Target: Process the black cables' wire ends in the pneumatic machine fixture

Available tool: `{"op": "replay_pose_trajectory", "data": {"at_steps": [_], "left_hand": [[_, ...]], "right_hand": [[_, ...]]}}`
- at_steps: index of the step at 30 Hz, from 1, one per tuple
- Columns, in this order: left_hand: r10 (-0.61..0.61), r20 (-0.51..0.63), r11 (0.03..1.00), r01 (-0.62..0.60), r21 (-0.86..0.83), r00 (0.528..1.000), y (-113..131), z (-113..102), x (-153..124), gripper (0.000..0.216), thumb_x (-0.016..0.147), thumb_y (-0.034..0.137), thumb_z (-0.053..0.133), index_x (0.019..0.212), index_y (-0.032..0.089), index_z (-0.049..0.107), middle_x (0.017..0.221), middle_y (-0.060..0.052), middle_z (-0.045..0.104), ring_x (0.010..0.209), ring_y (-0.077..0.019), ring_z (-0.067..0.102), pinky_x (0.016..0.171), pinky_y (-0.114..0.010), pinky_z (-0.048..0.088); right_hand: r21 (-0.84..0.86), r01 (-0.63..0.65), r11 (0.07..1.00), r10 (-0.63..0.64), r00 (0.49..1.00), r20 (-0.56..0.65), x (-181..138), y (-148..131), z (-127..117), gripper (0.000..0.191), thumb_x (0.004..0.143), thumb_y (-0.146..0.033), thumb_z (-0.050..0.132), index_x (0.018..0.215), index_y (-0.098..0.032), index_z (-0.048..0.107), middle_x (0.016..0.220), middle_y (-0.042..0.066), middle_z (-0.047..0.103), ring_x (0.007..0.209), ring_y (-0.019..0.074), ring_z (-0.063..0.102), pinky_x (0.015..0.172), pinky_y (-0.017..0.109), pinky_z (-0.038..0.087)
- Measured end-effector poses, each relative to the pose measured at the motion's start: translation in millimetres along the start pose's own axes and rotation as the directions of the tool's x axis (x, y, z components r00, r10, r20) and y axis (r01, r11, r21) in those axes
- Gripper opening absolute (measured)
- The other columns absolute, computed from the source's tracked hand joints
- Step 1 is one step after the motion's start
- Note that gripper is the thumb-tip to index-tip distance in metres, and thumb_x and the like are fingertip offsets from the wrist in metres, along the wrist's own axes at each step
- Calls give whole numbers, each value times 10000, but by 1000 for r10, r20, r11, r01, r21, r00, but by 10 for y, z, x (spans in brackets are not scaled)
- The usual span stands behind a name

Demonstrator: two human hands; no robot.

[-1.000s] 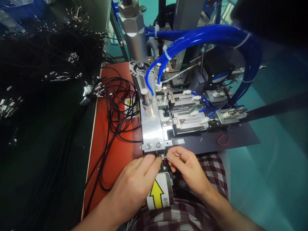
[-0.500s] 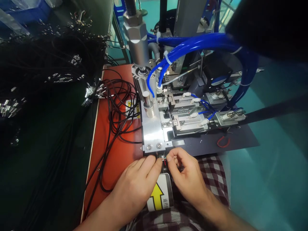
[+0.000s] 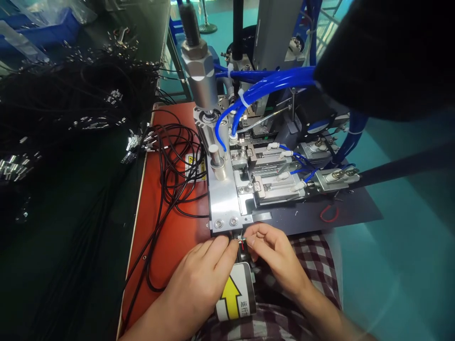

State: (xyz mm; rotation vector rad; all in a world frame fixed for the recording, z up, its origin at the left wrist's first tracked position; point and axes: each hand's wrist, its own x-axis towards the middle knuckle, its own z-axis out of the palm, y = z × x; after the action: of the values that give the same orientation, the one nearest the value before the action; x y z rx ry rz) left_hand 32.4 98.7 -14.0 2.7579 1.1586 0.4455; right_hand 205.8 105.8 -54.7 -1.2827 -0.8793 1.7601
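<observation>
My left hand (image 3: 202, 279) and my right hand (image 3: 273, 253) meet at the front edge of a metal machine plate (image 3: 223, 203). Both pinch a tiny part with thin red and white wires (image 3: 242, 242) between their fingertips, just below the plate's two front screws. The left hand's fingers are curled, thumb pressed toward the part. The right hand's fingers are bent in a pinch. A cylinder with a yellow arrow label (image 3: 235, 297) lies right under the hands, above my checked clothing.
Black cables (image 3: 174, 161) loop over the orange mat (image 3: 167, 232) at left. A large heap of black wires with metal terminals (image 3: 71, 109) lies farther left. Blue air hoses (image 3: 270, 83) and pneumatic slides (image 3: 277, 182) stand behind the plate. A red wire loop (image 3: 329, 214) lies on the dark sheet.
The view has tilted a little, so the machine sits slightly lower in frame. Both hands stay pinched on the small wired part, with only slight finger shifts.
</observation>
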Motion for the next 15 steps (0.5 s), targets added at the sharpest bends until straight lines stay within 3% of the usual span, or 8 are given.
{"op": "replay_pose_trajectory", "data": {"at_steps": [15], "left_hand": [[-7, 5, 999, 7, -37, 1000, -10, 9, 13, 290, 937, 108, 314, 1097, 58, 550, 843, -122, 621, 700, -210, 610, 579, -325, 562]], "right_hand": [[135, -63, 989, 67, 998, -22, -6, 90, 34, 279, 692, -418, 713, 681, -173, 579, 508, -61, 466, 469, 93, 399, 478, 224, 317]]}}
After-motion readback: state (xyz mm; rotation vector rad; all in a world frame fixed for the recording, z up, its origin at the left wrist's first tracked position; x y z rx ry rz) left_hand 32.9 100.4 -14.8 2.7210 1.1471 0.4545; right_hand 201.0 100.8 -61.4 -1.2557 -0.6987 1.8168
